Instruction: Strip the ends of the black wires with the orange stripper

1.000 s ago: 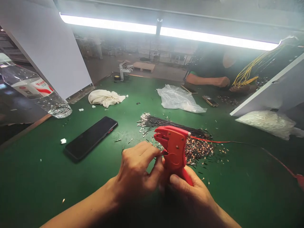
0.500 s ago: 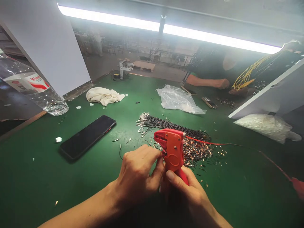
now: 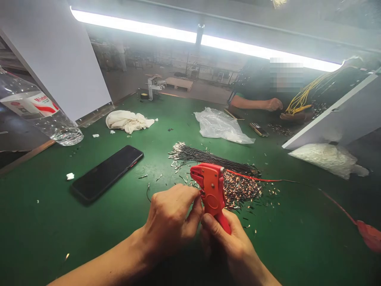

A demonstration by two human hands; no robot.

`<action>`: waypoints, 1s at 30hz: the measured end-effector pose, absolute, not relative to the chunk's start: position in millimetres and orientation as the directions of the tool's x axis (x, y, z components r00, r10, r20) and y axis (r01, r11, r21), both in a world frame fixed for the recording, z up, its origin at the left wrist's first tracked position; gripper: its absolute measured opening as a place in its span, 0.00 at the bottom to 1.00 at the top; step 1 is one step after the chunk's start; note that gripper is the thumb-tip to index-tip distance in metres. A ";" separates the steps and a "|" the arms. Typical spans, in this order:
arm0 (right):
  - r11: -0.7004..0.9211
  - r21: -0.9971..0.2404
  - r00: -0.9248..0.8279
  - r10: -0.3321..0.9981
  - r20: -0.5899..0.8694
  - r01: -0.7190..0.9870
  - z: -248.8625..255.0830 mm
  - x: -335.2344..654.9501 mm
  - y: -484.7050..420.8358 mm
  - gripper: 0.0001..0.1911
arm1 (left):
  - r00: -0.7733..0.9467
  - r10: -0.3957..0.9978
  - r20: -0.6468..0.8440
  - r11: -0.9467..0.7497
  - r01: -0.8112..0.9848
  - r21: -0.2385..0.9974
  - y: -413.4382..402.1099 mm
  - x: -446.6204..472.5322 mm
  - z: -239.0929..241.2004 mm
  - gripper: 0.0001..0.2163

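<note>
Gripping one red crimping tool (image 3: pixel 212 190), two hands (image 3: pixel 169 220) meet.

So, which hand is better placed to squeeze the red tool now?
Right, probably. The right hand wraps the handle of the red tool from below, while the left hand has its fingers pinched at the tool's front.

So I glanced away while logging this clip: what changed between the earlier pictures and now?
Little. The red tool has turned slightly in the right hand, so its head shows narrower. Nothing was picked up or let go: the left hand still pinches at the tool's nose. The phone, bottle and wire bundle lie as before.
</note>
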State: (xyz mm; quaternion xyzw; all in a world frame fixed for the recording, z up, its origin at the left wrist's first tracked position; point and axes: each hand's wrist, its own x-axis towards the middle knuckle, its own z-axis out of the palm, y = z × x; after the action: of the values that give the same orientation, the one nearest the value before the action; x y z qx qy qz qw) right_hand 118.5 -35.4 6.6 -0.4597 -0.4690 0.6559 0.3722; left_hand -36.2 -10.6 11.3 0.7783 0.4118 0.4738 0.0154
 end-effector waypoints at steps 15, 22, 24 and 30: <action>-0.364 -0.910 -0.312 0.904 -0.293 -0.200 -0.9 117.2 -29.6 0.24 | 0.246 0.681 0.689 -0.626 0.684 0.374 -9.4 -36.0 5.3 0.05; -0.368 -0.791 -0.300 0.922 -0.244 -0.489 9.1 128.8 -20.7 0.17 | 0.248 0.658 0.711 -0.607 0.733 0.306 -4.7 -40.7 11.2 0.05; -0.343 -0.792 -0.255 0.936 -0.243 -0.505 12.4 132.7 -18.0 0.15 | 0.309 0.630 0.713 -0.650 0.712 0.265 -3.2 -39.6 11.6 0.06; -0.369 -0.764 -0.241 0.929 -0.281 -0.529 14.5 133.1 -16.0 0.14 | 0.460 0.552 0.695 -0.763 0.615 0.198 -1.2 -35.9 7.4 0.08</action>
State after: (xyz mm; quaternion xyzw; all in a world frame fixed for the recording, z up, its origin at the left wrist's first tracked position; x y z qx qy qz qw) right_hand 133.1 -16.0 14.5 -0.3700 -0.2702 0.7399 0.4926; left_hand -35.9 -1.2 7.4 0.8535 0.3420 0.3911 -0.0405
